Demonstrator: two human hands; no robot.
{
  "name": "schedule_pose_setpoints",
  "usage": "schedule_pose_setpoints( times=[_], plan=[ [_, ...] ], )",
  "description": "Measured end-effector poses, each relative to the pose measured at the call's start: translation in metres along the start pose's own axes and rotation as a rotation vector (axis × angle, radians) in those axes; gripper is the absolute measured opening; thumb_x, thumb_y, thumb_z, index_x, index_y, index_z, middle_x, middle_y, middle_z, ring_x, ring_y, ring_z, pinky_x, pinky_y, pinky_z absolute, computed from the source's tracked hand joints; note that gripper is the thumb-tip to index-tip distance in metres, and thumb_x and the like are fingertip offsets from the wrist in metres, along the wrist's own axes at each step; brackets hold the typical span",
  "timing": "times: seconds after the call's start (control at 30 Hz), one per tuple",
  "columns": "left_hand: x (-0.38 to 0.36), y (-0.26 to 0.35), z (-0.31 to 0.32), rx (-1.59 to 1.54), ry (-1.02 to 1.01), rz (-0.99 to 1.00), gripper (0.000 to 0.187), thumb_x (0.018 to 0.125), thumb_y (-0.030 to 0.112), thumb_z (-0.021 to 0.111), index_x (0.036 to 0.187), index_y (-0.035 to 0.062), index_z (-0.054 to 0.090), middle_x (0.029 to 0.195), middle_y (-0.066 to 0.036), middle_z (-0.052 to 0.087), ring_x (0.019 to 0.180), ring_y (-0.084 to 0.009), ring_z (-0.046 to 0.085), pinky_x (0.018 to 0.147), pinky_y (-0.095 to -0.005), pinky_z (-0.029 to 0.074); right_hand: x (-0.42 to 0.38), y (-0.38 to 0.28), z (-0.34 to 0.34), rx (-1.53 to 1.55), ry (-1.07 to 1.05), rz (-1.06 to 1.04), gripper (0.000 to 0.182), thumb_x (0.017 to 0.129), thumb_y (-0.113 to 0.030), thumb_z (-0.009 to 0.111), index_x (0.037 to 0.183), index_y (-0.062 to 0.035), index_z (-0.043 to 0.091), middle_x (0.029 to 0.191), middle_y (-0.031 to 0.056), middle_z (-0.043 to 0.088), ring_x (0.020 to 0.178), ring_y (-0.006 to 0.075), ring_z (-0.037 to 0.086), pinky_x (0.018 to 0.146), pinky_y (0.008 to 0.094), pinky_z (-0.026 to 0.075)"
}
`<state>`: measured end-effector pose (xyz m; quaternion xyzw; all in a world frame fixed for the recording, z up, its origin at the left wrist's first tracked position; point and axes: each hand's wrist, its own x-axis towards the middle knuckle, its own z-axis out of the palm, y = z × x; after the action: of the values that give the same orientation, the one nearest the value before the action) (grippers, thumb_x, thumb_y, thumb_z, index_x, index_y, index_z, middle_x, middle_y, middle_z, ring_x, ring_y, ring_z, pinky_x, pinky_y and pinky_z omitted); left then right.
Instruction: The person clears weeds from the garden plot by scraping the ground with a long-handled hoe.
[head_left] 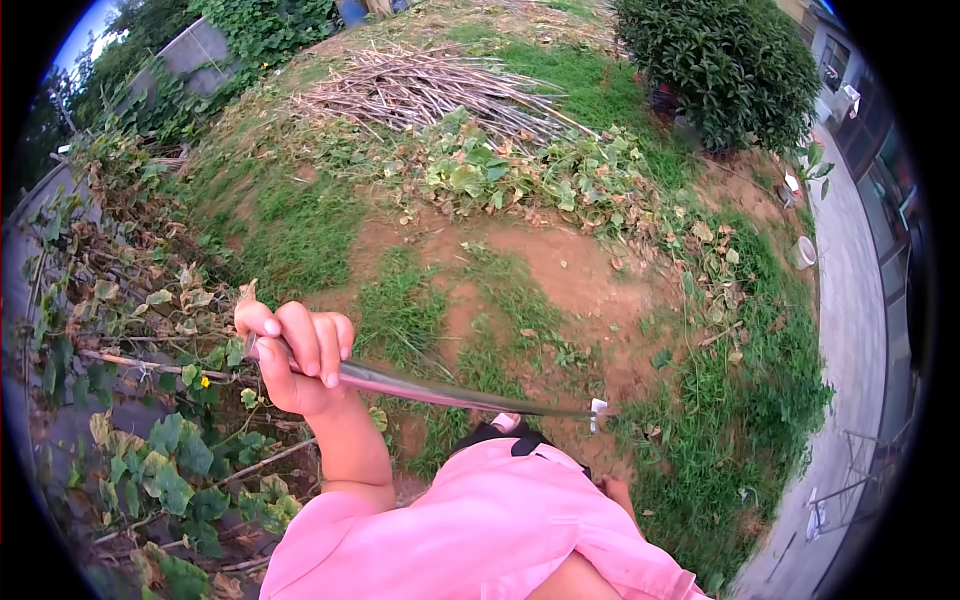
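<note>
My left hand (300, 352) is closed around a long dark pole (450, 392), fingers curled over it near one end. The pole slants away to the right of that hand, passing above the pink shirt (470, 520), with a small white piece (598, 412) at its far end. My right hand (616, 490) hangs low beside the shirt, apart from the pole and partly hidden; I can't tell whether it is open or closed. Leafy vines (170, 465) climb on thin sticks just left of and below my left hand. Well beyond both hands lies a heap of dry stalks (430, 90).
</note>
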<state>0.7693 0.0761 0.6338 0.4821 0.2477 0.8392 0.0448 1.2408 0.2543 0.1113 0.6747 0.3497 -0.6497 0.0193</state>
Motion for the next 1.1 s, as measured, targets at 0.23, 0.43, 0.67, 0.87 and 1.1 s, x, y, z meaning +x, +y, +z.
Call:
schedule_pose_setpoints(
  times=[0.23, 0.43, 0.67, 0.87, 1.1],
  plan=[
    [0.0, 0.001, 0.001, 0.007, 0.026, 0.001, 0.015, 0.094, 0.025, 0.042, 0.094, 0.0109, 0.036, 0.055, 0.001, 0.038, 0.036, -0.0087, 0.038, 0.045, -0.026, 0.035, -0.025, -0.015, 0.0, -0.07, 0.009, 0.012, 0.025, 0.086, -0.019, 0.051, 0.106, -0.0057, 0.046, 0.079, 0.008, 0.059, 0.061, 0.0204, 0.059, 0.041, 0.0352, 0.042],
    [0.001, 0.0, 0.006, -0.008, 0.012, 0.014, 0.013, 0.095, 0.022, 0.038, 0.094, 0.0086, 0.039, 0.057, 0.001, 0.04, 0.038, -0.0076, 0.04, 0.048, -0.0258, 0.037, -0.037, -0.027, 0.002, -0.026, 0.02, 0.033, 0.016, 0.085, -0.017, 0.051, 0.097, -0.0064, 0.046, 0.075, 0.0063, 0.057, 0.059, 0.0196, 0.058, 0.042, 0.0358, 0.042],
    [0.003, -0.001, 0.012, 0.011, 0.005, 0.04, 0.012, 0.095, 0.02, 0.037, 0.092, 0.0083, 0.036, 0.056, 0.001, 0.039, 0.038, -0.0073, 0.039, 0.048, -0.0255, 0.037, -0.006, -0.001, 0.002, 0.036, 0.061, 0.054, 0.023, 0.085, -0.016, 0.052, 0.105, -0.0034, 0.049, 0.086, 0.0111, 0.062, 0.067, 0.0225, 0.063, 0.042, 0.0349, 0.041],
    [0.005, -0.003, 0.014, 0.015, 0.004, 0.039, 0.012, 0.096, 0.02, 0.036, 0.091, 0.0079, 0.036, 0.056, 0.001, 0.038, 0.038, -0.0074, 0.039, 0.046, -0.0238, 0.036, -0.004, 0.003, 0.0, 0.043, 0.018, 0.04, 0.021, 0.086, -0.017, 0.052, 0.102, -0.0041, 0.049, 0.082, 0.0101, 0.061, 0.062, 0.0219, 0.061, 0.042, 0.0352, 0.04],
    [0.003, -0.003, 0.011, -0.012, 0.0, 0.033, 0.012, 0.096, 0.02, 0.036, 0.092, 0.0083, 0.036, 0.056, 0.001, 0.038, 0.039, -0.0078, 0.04, 0.047, -0.0244, 0.036, -0.009, 0.001, -0.003, 0.094, -0.001, 0.028, 0.018, 0.086, -0.017, 0.051, 0.099, -0.0056, 0.049, 0.079, 0.0089, 0.058, 0.062, 0.0228, 0.059, 0.043, 0.0365, 0.039]
  ],
)
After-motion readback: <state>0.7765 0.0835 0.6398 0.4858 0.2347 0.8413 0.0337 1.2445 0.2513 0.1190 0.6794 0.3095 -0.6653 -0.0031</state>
